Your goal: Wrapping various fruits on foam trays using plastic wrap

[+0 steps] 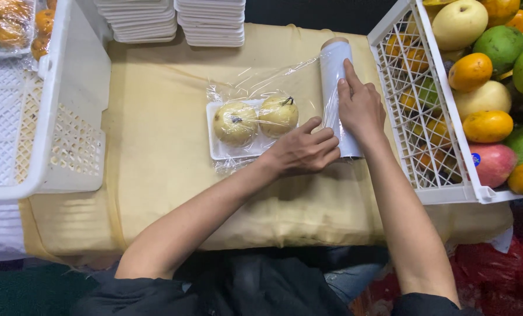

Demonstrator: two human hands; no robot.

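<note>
A white foam tray (217, 147) holds two yellow pears (234, 123) (278, 114) under a sheet of clear cling film (255, 82). The film runs right to a roll of cling film (334, 70) lying on the yellow-covered table (156, 146). My right hand (360, 106) rests on the roll, index finger stretched along it. My left hand (303, 149) lies flat at the tray's right edge, fingers pressing the film next to the roll.
A white crate (431, 117) full of mixed fruit stands at the right. An empty white crate (56, 117) stands at the left, wrapped fruit trays (9, 23) behind it. Stacks of foam trays (173, 20) sit at the table's far edge.
</note>
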